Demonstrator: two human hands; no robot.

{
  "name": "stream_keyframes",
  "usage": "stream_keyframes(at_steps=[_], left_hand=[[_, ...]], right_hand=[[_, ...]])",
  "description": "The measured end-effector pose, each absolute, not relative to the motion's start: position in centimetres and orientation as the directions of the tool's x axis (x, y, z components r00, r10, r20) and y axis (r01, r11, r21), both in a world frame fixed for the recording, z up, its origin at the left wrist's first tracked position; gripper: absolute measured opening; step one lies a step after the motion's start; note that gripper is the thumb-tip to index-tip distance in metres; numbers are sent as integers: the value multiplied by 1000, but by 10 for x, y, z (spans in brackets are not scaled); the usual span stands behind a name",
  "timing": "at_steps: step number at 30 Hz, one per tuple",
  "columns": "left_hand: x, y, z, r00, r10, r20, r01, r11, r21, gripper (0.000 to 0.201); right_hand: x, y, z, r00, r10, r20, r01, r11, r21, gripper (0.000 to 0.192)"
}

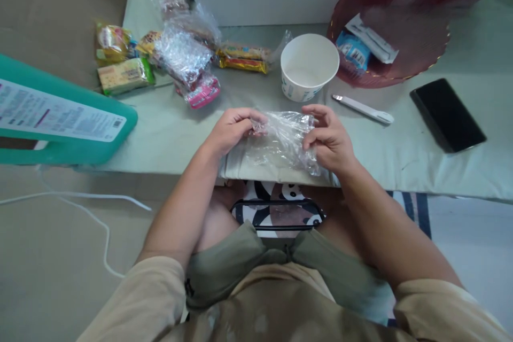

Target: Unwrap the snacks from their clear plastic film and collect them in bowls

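A crumpled clear plastic bag [282, 141] lies at the near edge of the pale green table [168, 133], stretched between both hands. My left hand [230, 131] pinches its left end with the fingertips. My right hand [328, 136] grips its right end. Whether anything is inside the bag I cannot tell. A white paper cup [309, 67] stands just behind the hands and looks empty.
Several wrapped snacks [182, 61] in clear plastic lie at the back left. A white utility knife [363, 108] and a black phone [447, 115] lie to the right. A red basket [395, 21] holds packets. A teal box [60, 117] overhangs the left edge.
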State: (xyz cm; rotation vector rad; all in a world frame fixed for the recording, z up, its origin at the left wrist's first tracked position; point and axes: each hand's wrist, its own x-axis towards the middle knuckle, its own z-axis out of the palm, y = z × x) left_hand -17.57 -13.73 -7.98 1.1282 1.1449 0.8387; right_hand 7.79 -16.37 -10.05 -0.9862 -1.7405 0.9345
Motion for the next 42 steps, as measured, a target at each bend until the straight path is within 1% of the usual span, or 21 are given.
stream_keyframes(at_steps=[2, 6, 9, 10, 11, 13, 15, 16, 17, 18, 20, 22, 23, 25, 27, 29, 32, 35, 37, 40, 42], left_hand=[[-175, -136, -78, 209, 934, -291, -5, 298, 954, 14], [-172, -132, -75, 166, 930, -329, 14, 332, 943, 37], [-170, -133, -76, 137, 961, -239, 120, 224, 967, 23], [-170, -133, -76, 143, 969, -203, 153, 181, 971, 21], [-170, -134, -77, 162, 971, -176, 169, 148, 974, 24], [-171, -136, -76, 238, 959, -153, 130, 124, 984, 29], [-173, -139, -75, 335, 933, -132, 24, 132, 991, 33], [-173, -140, -75, 370, 922, -115, -28, 135, 990, 37], [-174, -140, -75, 388, 916, -99, -68, 135, 988, 43], [-175, -141, -75, 393, 915, -89, -98, 138, 986, 52], [-175, -141, -76, 388, 916, -99, -149, 168, 975, 71], [-174, -140, -77, 409, 898, -162, -180, 253, 951, 78], [-172, -140, -78, 433, 876, -213, -170, 311, 935, 74], [-169, -139, -77, 467, 821, -329, -70, 405, 912, 56], [-167, -139, -75, 428, 810, -400, 65, 414, 908, 36], [-165, -139, -72, 373, 840, -394, 118, 379, 918, 25], [-167, -139, -70, 354, 867, -350, 41, 360, 932, 25], [-170, -136, -69, 320, 892, -320, -51, 354, 934, 19], [-172, -133, -70, 330, 884, -332, -78, 376, 923, 17], [-172, -130, -72, 354, 879, -319, -9, 344, 939, 30], [-171, -130, -74, 312, 916, -253, 83, 239, 968, 23]], right_hand=[[81, -164, -101, -326, 886, 329, 294, 426, -855, 21], [87, -166, -101, -366, 882, 296, 336, 421, -842, 24], [88, -166, -103, -274, 913, 303, 284, 378, -881, 17], [87, -165, -104, -222, 929, 294, 248, 346, -905, 20], [85, -165, -106, -172, 948, 268, 206, 300, -931, 30], [81, -163, -109, -106, 980, 170, 119, 182, -976, 58], [76, -161, -108, -115, 991, 69, 45, 75, -996, 82], [74, -161, -106, -147, 989, 24, 12, 26, -1000, 87], [73, -161, -103, -197, 980, -23, -12, -26, -1000, 86], [71, -161, -99, -259, 963, -73, -21, -81, -996, 78], [69, -163, -91, -349, 923, -161, 10, -168, -986, 50], [68, -165, -85, -336, 921, -195, 54, -188, -981, 35], [67, -165, -84, -300, 935, -189, 63, -178, -982, 33], [67, -165, -83, -230, 957, -175, 51, -168, -984, 30], [68, -165, -83, -220, 954, -202, 37, -199, -979, 28], [69, -164, -82, -248, 942, -228, 25, -229, -973, 29], [72, -163, -81, -240, 954, -181, -43, -197, -979, 32], [76, -162, -81, -199, 970, -142, -138, -171, -976, 14], [79, -162, -81, -216, 968, -126, -157, -162, -974, 15], [78, -163, -82, -236, 966, -108, -45, -122, -991, 29], [75, -163, -83, -169, 979, -112, 23, -110, -994, 24]])
